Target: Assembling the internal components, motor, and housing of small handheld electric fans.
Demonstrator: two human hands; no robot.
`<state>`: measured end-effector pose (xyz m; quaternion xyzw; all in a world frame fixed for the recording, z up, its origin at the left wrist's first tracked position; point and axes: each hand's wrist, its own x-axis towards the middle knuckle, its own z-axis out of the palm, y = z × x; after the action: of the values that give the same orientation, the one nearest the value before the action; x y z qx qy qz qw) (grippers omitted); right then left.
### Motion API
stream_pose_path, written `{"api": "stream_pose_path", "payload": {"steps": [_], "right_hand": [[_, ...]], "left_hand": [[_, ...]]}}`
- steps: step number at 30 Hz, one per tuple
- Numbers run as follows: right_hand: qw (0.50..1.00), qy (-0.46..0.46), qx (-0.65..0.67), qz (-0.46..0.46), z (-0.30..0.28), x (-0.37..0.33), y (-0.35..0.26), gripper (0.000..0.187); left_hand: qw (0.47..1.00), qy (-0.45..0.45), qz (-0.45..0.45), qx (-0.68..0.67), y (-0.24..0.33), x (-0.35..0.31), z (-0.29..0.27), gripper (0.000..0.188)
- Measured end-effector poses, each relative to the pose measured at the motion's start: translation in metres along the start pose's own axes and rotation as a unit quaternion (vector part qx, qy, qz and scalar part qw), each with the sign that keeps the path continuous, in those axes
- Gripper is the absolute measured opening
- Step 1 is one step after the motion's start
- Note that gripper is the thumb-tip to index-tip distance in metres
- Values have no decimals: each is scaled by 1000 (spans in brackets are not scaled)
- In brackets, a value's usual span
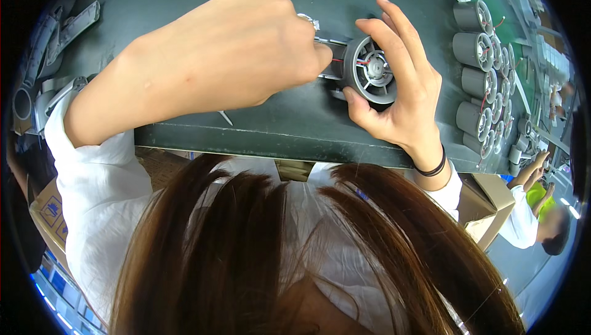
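A grey round housing (369, 71) with a spoked fan-like centre stands at the middle of the dark green table. My right hand (403, 79) curves around its right side, thumb by the lower rim and fingers by the upper rim. A slim, rail-sided grey arm (332, 58) with a red wire runs left from the housing. My left hand (271, 45) is closed in a fist over the far end of this arm, and its curled fingers hide whatever is in them. A small pale part (308, 21) shows just past the left knuckles.
Several grey cylindrical housings (475, 50) with red wires stand in rows along the right. Grey plastic shells (74, 30) lie at the far left. A thin pale strip (226, 117) lies near the front edge. Cardboard boxes (492, 202) sit below the table; another person (526, 218) is at right.
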<state>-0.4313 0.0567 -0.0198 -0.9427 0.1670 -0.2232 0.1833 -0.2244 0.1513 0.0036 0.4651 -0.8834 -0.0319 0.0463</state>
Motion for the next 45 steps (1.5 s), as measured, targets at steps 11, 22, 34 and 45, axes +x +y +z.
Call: {"api": "stream_pose_path", "payload": {"steps": [11, 22, 34, 45], "right_hand": [[1000, 9, -20, -21, 7, 0, 2, 52], [999, 30, -11, -23, 7, -5, -1, 49], [998, 56, -23, -12, 4, -1, 1, 50], [994, 106, 22, 26, 1, -15, -2, 54]], "left_hand": [[999, -40, -10, 4, 3, -3, -8, 11], [999, -17, 2, 30, 14, -6, -10, 10], [998, -67, 0, -7, 3, -3, -20, 11], [949, -99, -97, -283, -21, 9, -29, 26]]}}
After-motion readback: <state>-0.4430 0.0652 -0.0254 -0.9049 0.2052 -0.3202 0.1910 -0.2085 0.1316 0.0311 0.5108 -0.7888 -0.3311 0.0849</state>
